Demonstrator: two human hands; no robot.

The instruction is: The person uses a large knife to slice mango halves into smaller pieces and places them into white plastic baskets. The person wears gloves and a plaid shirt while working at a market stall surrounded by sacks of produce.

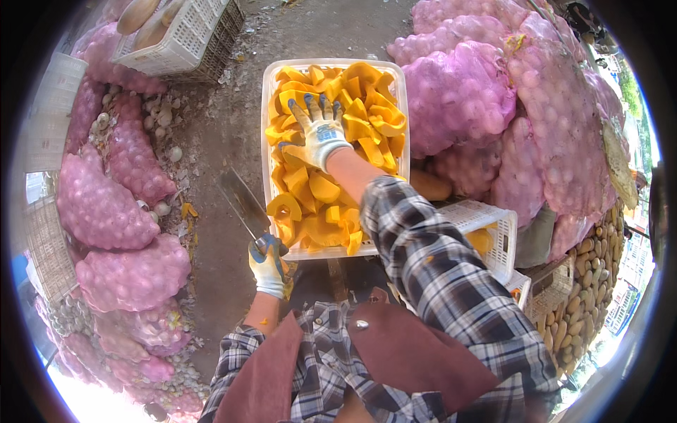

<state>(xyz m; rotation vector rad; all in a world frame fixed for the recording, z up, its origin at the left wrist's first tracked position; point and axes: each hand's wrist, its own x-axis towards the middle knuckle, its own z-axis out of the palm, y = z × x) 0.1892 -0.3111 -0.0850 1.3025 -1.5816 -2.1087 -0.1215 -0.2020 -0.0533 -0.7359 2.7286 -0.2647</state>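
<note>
A white plastic crate in front of me is heaped with cut pieces of orange squash. My right hand, in a white work glove with blue-grey fingertips, lies palm down on the pieces with its fingers spread and grips nothing. My left hand, in a similar glove, is closed around the handle of a broad-bladed cleaver. The cleaver is just left of the crate's near left corner, its blade pointing up and left over the ground. Part of the handle is hidden by the fingers.
Pink mesh sacks of onions are piled at the right, and more sacks line the left. Stacked crates with whole squashes stand at the upper left. Another white crate lies near my right arm, before a heap of squashes.
</note>
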